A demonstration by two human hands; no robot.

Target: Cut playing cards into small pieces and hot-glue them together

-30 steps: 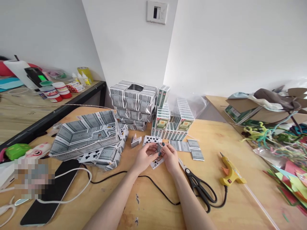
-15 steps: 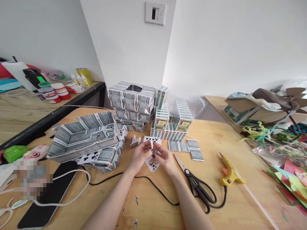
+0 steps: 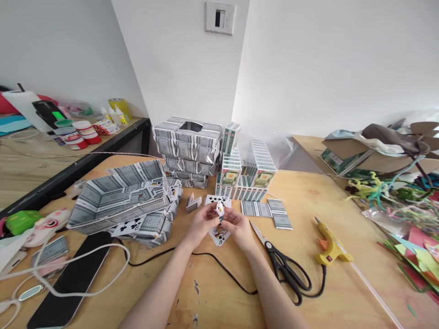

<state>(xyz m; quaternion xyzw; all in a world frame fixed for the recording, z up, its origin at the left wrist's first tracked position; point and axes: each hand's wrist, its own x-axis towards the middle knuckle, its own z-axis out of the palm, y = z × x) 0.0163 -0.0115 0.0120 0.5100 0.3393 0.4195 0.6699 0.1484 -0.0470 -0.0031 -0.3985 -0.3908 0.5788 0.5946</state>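
My left hand (image 3: 202, 224) and my right hand (image 3: 241, 228) meet at the middle of the table. Between their fingertips is a playing card (image 3: 220, 209), bent into a curve with its printed face partly showing. Both hands are closed on it. Under and just behind them lie loose playing cards: a spade card (image 3: 223, 200) and a queen (image 3: 220, 236). A small folded card piece (image 3: 193, 203) stands left of my left hand. To the right of my right hand, card strips (image 3: 255, 209) lie back side up.
Black-handled scissors (image 3: 283, 265) and a yellow glue gun (image 3: 329, 246) lie on the right. A tray made of cards (image 3: 118, 198) sits left, beside a card-covered box stack (image 3: 188, 146) and card packs (image 3: 240, 176). A black cable (image 3: 219, 265) crosses the front.
The card between my fingers has turned from nearly edge-on to show a curved face. My right fingers have drawn in closer around it. The other things stay put.
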